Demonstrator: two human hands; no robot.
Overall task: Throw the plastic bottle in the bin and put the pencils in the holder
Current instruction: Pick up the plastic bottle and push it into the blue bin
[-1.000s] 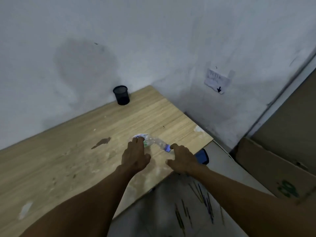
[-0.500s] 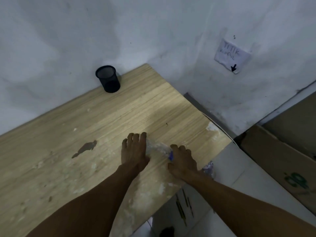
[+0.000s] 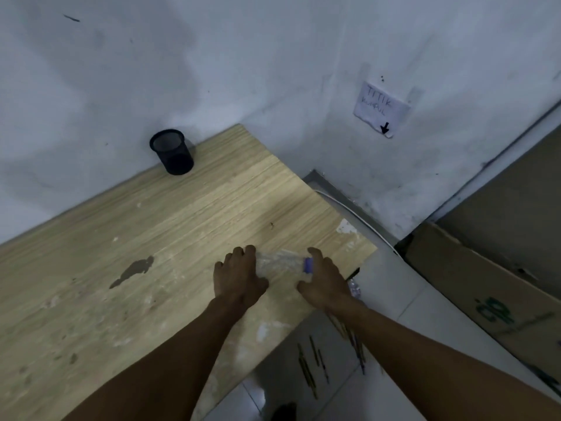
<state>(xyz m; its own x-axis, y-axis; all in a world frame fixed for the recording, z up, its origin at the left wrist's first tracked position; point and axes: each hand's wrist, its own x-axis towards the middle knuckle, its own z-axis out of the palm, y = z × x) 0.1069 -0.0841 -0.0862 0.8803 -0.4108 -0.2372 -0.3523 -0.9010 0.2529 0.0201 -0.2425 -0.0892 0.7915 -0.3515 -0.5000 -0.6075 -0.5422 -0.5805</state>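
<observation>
A crushed clear plastic bottle (image 3: 280, 262) with a purple cap lies on its side near the right edge of the wooden table (image 3: 151, 253). My left hand (image 3: 239, 276) presses on its base end, fingers over it. My right hand (image 3: 323, 279) grips the cap end. A black mesh pencil holder (image 3: 171, 151) stands at the table's far edge against the wall. Several pencils (image 3: 315, 360) lie on the floor below the table's right edge. No bin is recognisable in view.
A paper note with an arrow (image 3: 381, 109) is taped to the wall. Flattened cardboard (image 3: 485, 290) leans at the right. A small clear object (image 3: 354, 289) sits on the floor just beyond my right hand. A white cable (image 3: 349, 208) runs along the wall base.
The camera has come closer and tilted down over the table. Both hands have closed in on the bottle's two ends, and the bottle looks more flattened.
</observation>
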